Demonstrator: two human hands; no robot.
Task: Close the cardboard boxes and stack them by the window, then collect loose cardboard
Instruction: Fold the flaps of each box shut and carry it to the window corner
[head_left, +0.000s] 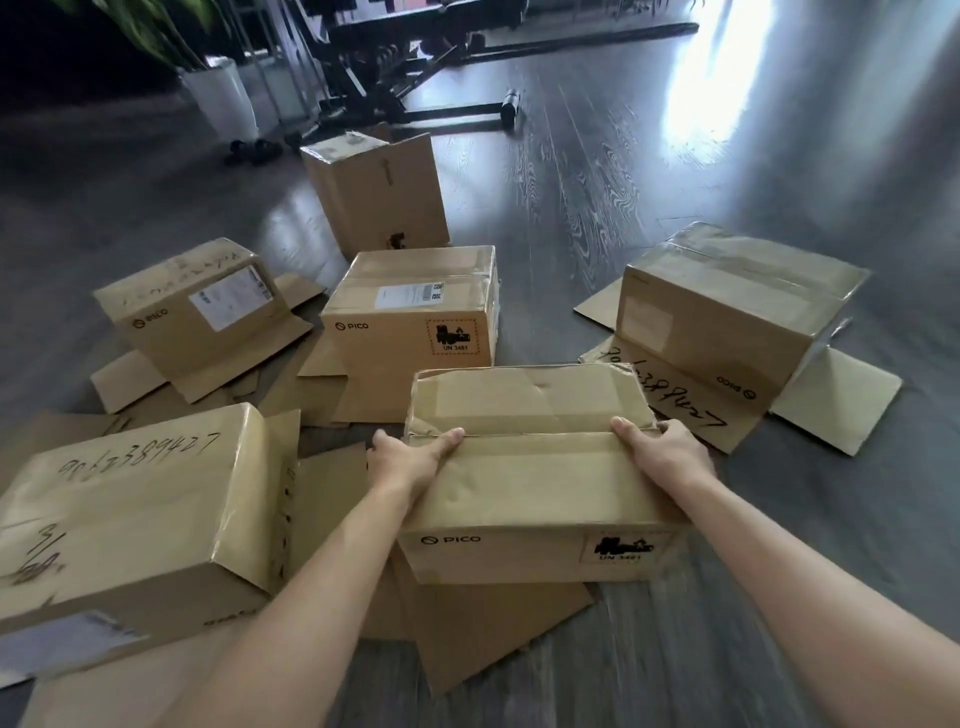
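Observation:
A closed brown cardboard box (535, 467) printed PICO sits on the floor right in front of me. My left hand (410, 457) holds its left end, thumb lying on the top flaps by the seam. My right hand (662, 449) holds the right end the same way. Several other cardboard boxes stand around: one at near left (130, 509) with handwritten numbers, one at far left (197, 306), one in the middle (415, 317), a taller one behind (379, 192), and one at right (727, 312) with its flaps spread on the floor.
Flat loose cardboard sheets (478, 623) lie on the dark wood floor under and between the boxes. A black metal equipment frame (415, 88) and a white plant pot (223, 98) stand at the back. Bright light falls on the floor at far right.

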